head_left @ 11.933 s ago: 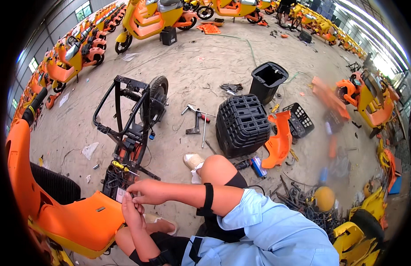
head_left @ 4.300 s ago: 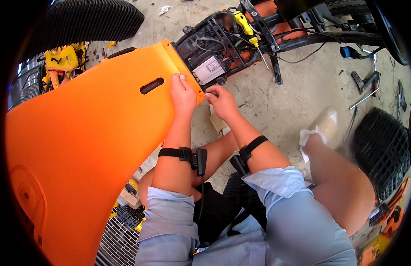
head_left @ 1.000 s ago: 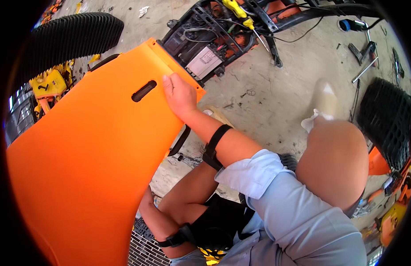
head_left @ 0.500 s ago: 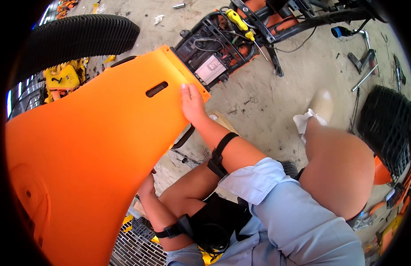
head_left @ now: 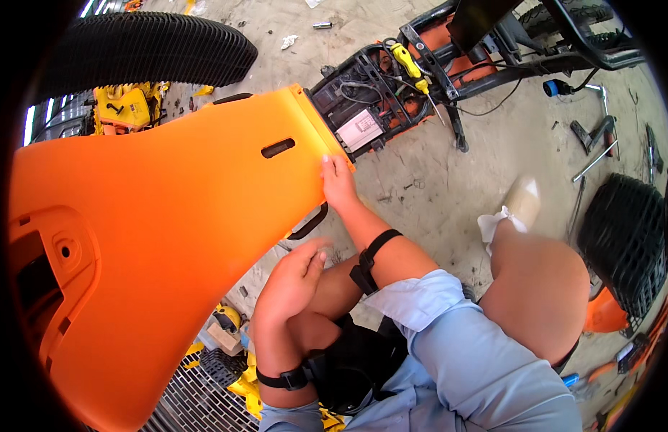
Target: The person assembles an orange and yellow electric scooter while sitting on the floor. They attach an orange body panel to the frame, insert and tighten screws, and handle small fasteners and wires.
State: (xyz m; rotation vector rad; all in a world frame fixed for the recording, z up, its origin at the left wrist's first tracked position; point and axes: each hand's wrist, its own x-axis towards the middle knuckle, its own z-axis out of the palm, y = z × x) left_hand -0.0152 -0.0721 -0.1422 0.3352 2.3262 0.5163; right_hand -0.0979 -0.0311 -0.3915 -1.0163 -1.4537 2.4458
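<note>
A large orange plastic scooter body panel (head_left: pixel 168 237) fills the left half of the view, with a dark slot near its top corner. My right hand (head_left: pixel 337 183) grips the panel's right edge just below that corner, the forearm wearing a black strap. My left hand (head_left: pixel 291 281) hangs loosely curled beside the panel's lower edge, close to a black handle (head_left: pixel 309 222) that sticks out from under it. Nothing shows in the left hand, and whether it touches the panel is unclear. My bare knee (head_left: pixel 539 288) is at the right.
Beyond the panel's corner lies a black scooter frame (head_left: pixel 391 86) with exposed wiring, a grey control box and a yellow-handled screwdriver (head_left: pixel 407 63). A black tyre (head_left: pixel 147 50) lies top left. Wrenches (head_left: pixel 597 144) and a black crate (head_left: pixel 629 237) are right. Yellow parts and a metal grid (head_left: pixel 197 396) sit below.
My left hand has risen from low under the panel to beside its lower edge. My right hand keeps its hold at the panel's corner. The view has shifted slightly.
</note>
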